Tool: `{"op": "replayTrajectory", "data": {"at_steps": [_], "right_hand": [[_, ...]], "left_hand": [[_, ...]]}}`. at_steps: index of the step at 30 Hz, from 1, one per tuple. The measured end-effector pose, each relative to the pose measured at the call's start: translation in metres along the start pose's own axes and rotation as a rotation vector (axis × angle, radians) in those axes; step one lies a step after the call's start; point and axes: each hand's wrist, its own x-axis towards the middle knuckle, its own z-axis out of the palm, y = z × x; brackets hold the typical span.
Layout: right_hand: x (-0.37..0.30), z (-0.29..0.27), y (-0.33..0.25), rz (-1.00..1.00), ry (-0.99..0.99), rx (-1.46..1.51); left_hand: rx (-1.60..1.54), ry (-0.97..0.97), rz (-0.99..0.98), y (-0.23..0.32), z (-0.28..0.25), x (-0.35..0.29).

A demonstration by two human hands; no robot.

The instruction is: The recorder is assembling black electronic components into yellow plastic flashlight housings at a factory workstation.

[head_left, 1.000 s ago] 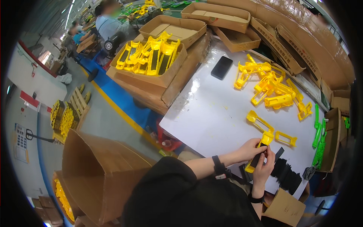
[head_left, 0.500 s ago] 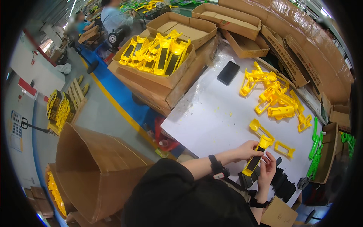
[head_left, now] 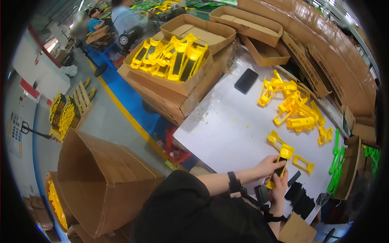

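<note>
One yellow frame (head_left: 287,152) | left hand (head_left: 268,165): half-curled, gripping it | right hand (head_left: 278,187): curled, gripping it

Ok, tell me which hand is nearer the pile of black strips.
Right. The right hand is just left of the pile of black strips; the left hand is farther off, up and to the left.

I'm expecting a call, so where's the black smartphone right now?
In the head view, the smartphone lies upper right of centre on the white tabletop, left of the loose yellow plastic frames.
</note>
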Motion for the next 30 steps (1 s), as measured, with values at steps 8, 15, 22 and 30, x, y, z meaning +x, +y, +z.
{"op": "replayTrajectory", "data": {"at_steps": [8, 15, 22, 30], "right_hand": [[0.016, 0.029, -0.006, -0.177, 0.002, -0.167], [0.002, 0.025, -0.012, -0.219, 0.119, -0.28], [-0.003, 0.018, -0.004, -0.195, 0.145, -0.293], [0.0, 0.023, -0.005, -0.225, 0.162, -0.361]], "left_hand": [[-0.08, 0.146, 0.221, -0.001, -0.008, 0.008], [-0.093, 0.192, 0.231, -0.011, 0.009, 0.008], [0.128, 0.109, 0.187, -0.013, 0.004, 0.01], [-0.033, 0.112, 0.218, -0.015, 0.003, 0.019]]}}
